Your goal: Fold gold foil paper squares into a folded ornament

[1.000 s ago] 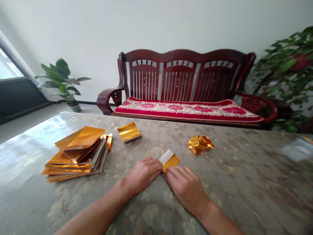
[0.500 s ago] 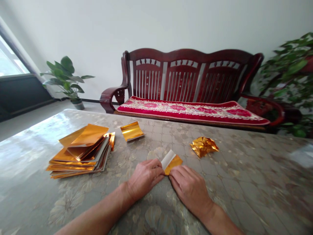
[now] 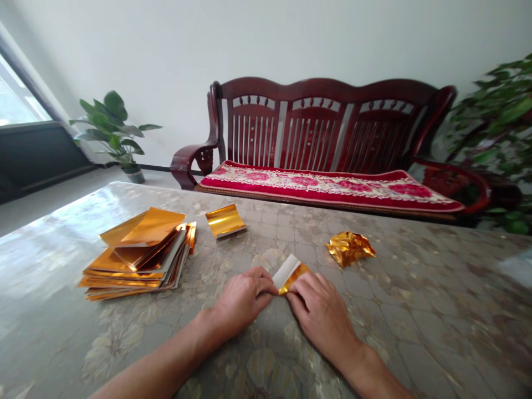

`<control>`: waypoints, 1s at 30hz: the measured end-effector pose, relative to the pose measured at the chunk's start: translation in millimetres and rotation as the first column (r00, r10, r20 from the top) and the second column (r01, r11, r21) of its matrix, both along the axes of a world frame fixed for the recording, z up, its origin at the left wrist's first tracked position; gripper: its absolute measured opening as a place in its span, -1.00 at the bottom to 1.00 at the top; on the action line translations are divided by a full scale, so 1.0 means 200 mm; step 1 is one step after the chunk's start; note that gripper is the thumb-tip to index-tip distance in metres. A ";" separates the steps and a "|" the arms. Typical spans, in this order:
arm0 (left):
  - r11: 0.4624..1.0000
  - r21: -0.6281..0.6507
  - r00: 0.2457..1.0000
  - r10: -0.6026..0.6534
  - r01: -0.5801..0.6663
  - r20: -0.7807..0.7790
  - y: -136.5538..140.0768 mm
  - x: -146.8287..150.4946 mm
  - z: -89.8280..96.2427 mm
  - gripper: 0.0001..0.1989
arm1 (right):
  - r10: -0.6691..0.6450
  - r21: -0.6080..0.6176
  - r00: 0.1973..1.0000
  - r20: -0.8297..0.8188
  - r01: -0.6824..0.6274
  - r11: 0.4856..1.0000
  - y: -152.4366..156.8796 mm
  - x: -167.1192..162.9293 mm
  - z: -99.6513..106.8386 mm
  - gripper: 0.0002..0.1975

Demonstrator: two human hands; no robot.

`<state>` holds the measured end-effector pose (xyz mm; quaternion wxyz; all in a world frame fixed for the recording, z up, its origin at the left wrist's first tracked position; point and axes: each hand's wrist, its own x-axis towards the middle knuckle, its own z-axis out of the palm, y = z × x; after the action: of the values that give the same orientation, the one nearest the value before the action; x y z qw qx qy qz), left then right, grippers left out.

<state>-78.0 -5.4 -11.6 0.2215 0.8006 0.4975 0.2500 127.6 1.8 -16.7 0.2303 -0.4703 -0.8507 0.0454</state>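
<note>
A sheet of gold foil paper [image 3: 286, 272], folded so that a pale strip shows beside the gold, lies on the table between my hands. My left hand [image 3: 246, 296] pinches its near left corner with fingers curled. Fingers of my right hand [image 3: 322, 310] press together over its right side, covering part of the gold. Left of my hands stands an uneven stack of gold foil paper [image 3: 137, 255]. A single curled gold sheet [image 3: 225, 220] lies beyond my left hand. Farther right sits a crumpled gold foil piece [image 3: 349, 248].
The table [image 3: 415, 310] has a glossy patterned cover. Behind it is a dark red wooden bench [image 3: 318, 133] with a red floral cushion [image 3: 332, 185]. Potted plants [image 3: 110, 130] stand at both sides. Clear plastic [image 3: 517, 266] lies at the right edge.
The right hand's fingers have shifted slightly up over the folded sheet, covering more of its gold part. The left hand stays at the corner. The view has moved slightly.
</note>
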 end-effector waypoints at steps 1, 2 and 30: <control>1.000 -0.017 1.000 0.000 0.000 0.010 0.00 0.00 0.00 -0.76 | -0.005 -0.007 1.000 -0.008 0.005 1.000 0.00 0.00 0.00 -0.89; 1.000 -0.029 1.000 0.003 -0.002 0.016 0.01 -0.01 0.00 -0.76 | -0.008 -0.012 1.000 -0.015 0.008 1.000 0.01 -0.01 0.00 -0.90; 0.983 -0.101 0.986 0.148 -0.156 -0.077 -0.06 0.09 0.04 -0.86 | 0.041 -0.130 0.999 0.013 -0.039 0.991 0.05 -0.01 0.04 -0.90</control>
<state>-61.0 -17.1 -3.3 0.2267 0.7554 0.5772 0.2116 125.3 11.1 -9.1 0.1919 -0.4676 -0.8569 0.1014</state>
